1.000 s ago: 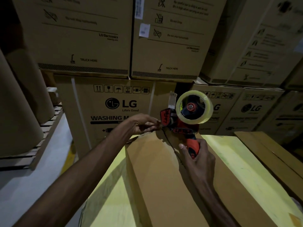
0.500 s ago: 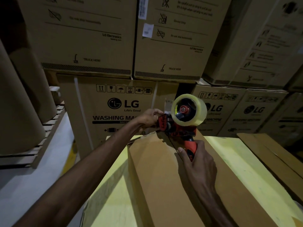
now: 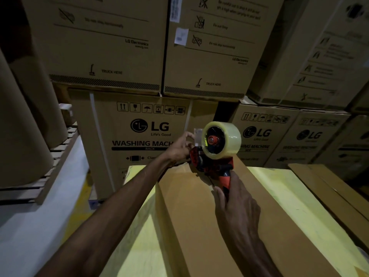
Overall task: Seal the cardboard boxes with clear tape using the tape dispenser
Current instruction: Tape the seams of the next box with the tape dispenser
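A long brown cardboard box [image 3: 191,220] lies lengthwise in front of me on a yellow surface [image 3: 283,196]. At the box's far end stands a red tape dispenser [image 3: 211,162] carrying a roll of clear tape [image 3: 221,139]. My right hand [image 3: 235,202] grips the dispenser's red handle. My left hand [image 3: 179,148] is at the dispenser's front and pinches the loose end of the tape [image 3: 197,134], which stands up beside the roll.
Stacked washing machine cartons [image 3: 139,132] form a wall just behind the box. Flat cardboard pieces [image 3: 335,192] lie to the right. A wooden pallet [image 3: 46,176] with big brown rolls [image 3: 22,124] is at the left, above a pale floor [image 3: 40,226].
The dispenser has shifted slightly left and toward the box's far end. My left hand rose from the box edge to the dispenser's front and took the tape end.
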A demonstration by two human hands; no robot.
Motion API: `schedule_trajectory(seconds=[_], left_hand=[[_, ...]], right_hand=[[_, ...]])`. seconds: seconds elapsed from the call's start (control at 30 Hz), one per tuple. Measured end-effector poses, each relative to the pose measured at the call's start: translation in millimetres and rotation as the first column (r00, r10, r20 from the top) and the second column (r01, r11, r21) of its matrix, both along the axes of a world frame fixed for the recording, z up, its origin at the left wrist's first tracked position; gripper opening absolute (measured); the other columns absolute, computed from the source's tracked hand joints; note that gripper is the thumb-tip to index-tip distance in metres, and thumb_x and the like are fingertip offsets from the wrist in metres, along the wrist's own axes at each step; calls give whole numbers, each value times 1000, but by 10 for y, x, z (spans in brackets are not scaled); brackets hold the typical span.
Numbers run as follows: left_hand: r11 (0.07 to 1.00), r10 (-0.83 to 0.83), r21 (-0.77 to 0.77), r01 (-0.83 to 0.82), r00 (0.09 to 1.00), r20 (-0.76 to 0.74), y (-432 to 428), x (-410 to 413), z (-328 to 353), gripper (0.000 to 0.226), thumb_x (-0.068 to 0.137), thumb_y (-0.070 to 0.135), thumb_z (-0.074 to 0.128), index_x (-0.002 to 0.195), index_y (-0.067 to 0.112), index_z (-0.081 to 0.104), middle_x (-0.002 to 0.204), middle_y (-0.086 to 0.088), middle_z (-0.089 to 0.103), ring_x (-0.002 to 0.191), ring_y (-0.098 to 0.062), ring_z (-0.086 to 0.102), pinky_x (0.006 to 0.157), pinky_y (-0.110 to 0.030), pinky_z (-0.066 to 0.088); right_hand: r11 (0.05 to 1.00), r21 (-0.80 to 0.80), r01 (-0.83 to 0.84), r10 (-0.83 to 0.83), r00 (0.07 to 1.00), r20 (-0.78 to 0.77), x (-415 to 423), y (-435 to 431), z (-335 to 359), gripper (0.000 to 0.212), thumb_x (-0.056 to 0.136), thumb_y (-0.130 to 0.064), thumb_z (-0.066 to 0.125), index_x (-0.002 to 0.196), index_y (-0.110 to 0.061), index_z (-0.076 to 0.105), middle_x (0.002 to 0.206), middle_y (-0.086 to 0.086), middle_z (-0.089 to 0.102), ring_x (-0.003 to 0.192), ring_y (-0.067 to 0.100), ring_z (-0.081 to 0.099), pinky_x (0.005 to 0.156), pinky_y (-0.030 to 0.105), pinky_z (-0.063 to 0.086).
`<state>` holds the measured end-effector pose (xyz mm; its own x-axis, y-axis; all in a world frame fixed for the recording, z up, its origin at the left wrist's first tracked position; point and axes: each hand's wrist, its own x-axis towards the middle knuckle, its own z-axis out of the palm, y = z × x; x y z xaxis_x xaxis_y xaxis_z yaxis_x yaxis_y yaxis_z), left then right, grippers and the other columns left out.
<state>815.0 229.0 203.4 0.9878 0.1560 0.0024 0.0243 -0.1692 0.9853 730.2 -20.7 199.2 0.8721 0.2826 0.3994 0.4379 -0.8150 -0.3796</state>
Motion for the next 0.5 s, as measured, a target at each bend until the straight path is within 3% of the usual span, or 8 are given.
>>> schedule_trajectory(seconds=[0.1, 0.3, 0.5], left_hand=[[997, 70, -11, -70, 997, 17, 117, 31, -32, 46, 93, -8, 63, 132, 5, 42, 90, -7, 64, 82, -22, 61, 70, -36, 50], [995, 31, 91, -32, 999, 9, 135, 49, -89, 55, 92, -13, 61, 135, 13, 39, 84, -2, 61, 76, -12, 58, 70, -30, 49], [984, -3, 177, -1, 1000, 19, 121, 101, -55, 54, 93, -14, 58, 133, 15, 36, 82, -1, 59, 61, 0, 60, 57, -18, 49]], right_hand=[[1000, -22, -6, 6, 1000, -10, 12, -8, -32, 60, 101, -46, 54, 153, -29, 30, 132, -3, 61, 101, 19, 64, 82, 40, 55], [997, -68, 27, -28, 999, -17, -35, -12, -102, 62, 102, -49, 51, 154, -28, 24, 141, -3, 56, 106, 21, 65, 83, 41, 55], [996, -70, 57, -59, 998, -27, -40, -5, -102, 63, 101, -48, 54, 154, -28, 27, 141, -4, 57, 105, 21, 66, 82, 39, 56]])
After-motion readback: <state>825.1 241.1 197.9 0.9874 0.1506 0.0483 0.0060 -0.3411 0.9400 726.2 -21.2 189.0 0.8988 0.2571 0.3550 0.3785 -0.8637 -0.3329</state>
